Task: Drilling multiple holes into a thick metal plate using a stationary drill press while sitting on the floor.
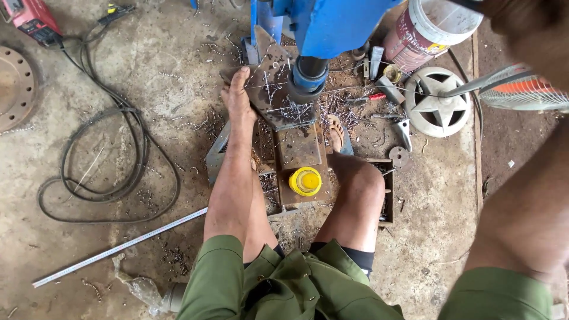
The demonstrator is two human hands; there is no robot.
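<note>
The right hand [517, 14] is only a blurred brown shape cut off by the top right corner. Its forearm rises along the right edge of the view, and I cannot tell whether the fingers are open or closed, or what they touch. The left hand is out of view. What pins the work is a bare left foot [237, 98], sole down and toes pointing away from the person, pressed on the left edge of a dark, roughly triangular steel plate [269, 95]. That plate lies flat on the concrete floor [166, 53], directly under the blue-painted drill press [323, 26]. Its long axis runs from a narrow tip at the upper left towards a broader end at the lower right, nearer the person. The press's dark round spindle [308, 74] points straight down and meets the plate's right part, with curly silver metal shavings [284, 109] scattered around it. Just below the plate sits a rusty rectangular steel block [298, 148], and next to that, between the knees, a yellow round plastic cap [305, 181]. The sandalled right foot [336, 133] rests just beside the block. A long steel measuring rule [118, 249] lies diagonally on the floor to the left, near a looped black cable [106, 172].
</note>
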